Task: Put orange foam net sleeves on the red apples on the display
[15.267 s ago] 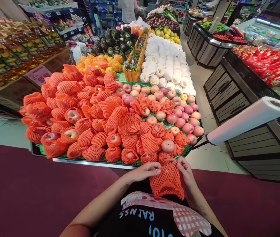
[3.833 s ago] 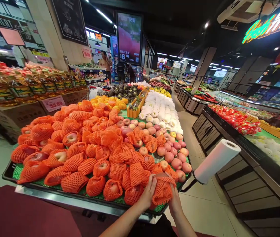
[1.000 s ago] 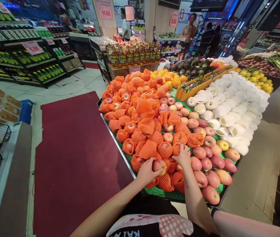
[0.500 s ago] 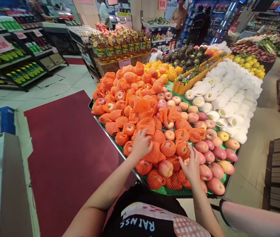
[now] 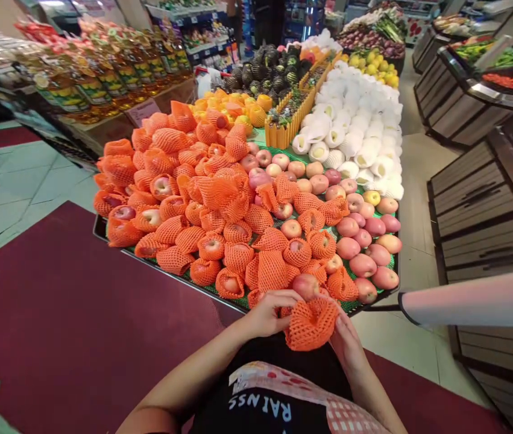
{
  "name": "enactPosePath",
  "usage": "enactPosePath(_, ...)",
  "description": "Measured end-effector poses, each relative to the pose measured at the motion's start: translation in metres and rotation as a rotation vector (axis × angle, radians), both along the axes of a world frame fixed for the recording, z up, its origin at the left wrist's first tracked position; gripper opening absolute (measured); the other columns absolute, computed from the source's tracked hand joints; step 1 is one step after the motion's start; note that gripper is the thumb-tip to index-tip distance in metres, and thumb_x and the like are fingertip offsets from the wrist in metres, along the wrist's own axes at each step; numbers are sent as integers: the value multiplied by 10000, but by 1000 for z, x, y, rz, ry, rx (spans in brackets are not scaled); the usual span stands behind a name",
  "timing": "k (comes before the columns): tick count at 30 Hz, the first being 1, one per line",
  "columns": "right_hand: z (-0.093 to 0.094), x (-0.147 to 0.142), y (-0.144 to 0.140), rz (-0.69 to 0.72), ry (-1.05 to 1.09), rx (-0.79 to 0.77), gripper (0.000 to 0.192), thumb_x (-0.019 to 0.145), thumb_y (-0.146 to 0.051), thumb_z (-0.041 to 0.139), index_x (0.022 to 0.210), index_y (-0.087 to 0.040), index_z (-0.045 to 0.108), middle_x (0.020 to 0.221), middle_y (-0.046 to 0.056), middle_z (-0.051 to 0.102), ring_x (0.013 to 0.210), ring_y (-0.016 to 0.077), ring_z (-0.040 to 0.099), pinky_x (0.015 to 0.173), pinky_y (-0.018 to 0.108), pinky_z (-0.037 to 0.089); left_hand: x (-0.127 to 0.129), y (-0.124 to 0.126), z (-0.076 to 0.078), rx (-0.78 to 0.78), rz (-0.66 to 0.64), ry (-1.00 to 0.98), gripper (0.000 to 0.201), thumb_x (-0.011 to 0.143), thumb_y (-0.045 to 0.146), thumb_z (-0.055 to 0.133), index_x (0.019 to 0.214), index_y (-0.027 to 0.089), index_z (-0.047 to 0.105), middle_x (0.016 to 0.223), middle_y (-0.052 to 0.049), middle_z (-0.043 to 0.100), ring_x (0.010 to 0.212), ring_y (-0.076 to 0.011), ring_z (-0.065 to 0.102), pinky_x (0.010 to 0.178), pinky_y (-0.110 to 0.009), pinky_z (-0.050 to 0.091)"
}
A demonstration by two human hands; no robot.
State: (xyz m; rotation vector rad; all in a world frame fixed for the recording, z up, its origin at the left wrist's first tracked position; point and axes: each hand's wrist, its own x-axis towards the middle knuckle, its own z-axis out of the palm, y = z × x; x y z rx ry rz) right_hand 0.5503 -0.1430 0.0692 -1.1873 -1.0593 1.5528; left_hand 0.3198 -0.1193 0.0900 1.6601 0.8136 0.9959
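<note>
Orange net sleeve (image 5: 311,324) between both hands hides its contents.

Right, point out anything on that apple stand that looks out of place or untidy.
One yellow fruit sits alone among the bare pink apples at the right side. Several orange foam nets lie empty and crumpled on the heap. Both hands, left hand and right hand, hold one net at the near edge.
</note>
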Motion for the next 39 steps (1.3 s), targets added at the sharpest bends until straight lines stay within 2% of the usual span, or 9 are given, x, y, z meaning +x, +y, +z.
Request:
enactPosePath(4,-10,3,-26,-115,-82,1,322,703,-506,876,851,-267,722,903,22,701,873,235,636,812,340,520,17,-4,-16,-172,-44,-138,327,934,458,599,949,173,759,1118,-130,713,1059,-265,662,980,-392,513)
enactPosePath(8,-13,11,-39,-403,-142,85,276,745,-476,859,868,-295,691,890,0,655,823,207,585,769,318,483,18,0,-15,-228,22,-265,556,1005,592,375,945,170,731,1177,-141,638,1153,-290,590,1071,-451,440)
enactPosePath(14,11,5,-24,-71,-36,245,450,855,-691,639,725,-266,712,773,47,643,827,264,597,821,398,491,19,-2,-5,-270,-46,-215,523,817,692,689,794,177,599,904,-47,581,896,-199,569,886,-346,482)
enactPosePath(16,16,-6,-14,-112,-4,212,364,825,-648,706,893,-293,743,914,47,701,909,268,635,867,396,505,19,-3,-6,-388,-173,-229,567,807,742,659,819,180,583,787,-1,531,749,-150,519,738,-288,464)
enactPosePath(20,9,-25,-5,108,82,56,695,647,-678,843,1207,-291,702,1206,85,732,1146,325,656,1011,457,497,16,2,-5,-500,-257,-191,535,829,707,660,873,183,563,694,57,434,614,-94,390,588,-225,339)
enactPosePath(25,-4,-16,-5,205,122,-98,528,658,-560,888,1046,-230,748,977,56,787,882,253,719,878,406,544,8,17,-4,-517,-313,-149,505,826,649,702,831,169,545,690,69,429,606,-76,365,573,-214,288)
enactPosePath(28,-8,-4,7,88,58,-79,438,728,-615,816,898,-221,727,832,30,755,745,215,687,762,352,543,11,27,-15,-504,-379,-48,518,749,623,788,822,166,555,711,54,492,640,-94,446,616,-230,352)
enactPosePath(33,-20,5,48,-160,-360,150,411,787,-642,726,857,-239,677,873,28,722,852,247,656,836,371,522,30,49,-36,-257,-5,183,324,904,486,667,874,175,586,773,6,608,737,-165,585,706,-282,448)
enactPosePath(39,-35,-7,70,-140,-523,239,265,864,-502,639,922,-258,724,965,66,765,946,313,681,941,463,500,46,54,-24,-44,239,803,288,1036,390,471,1114,145,600,958,-127,742,908,-274,724,794,-345,511)
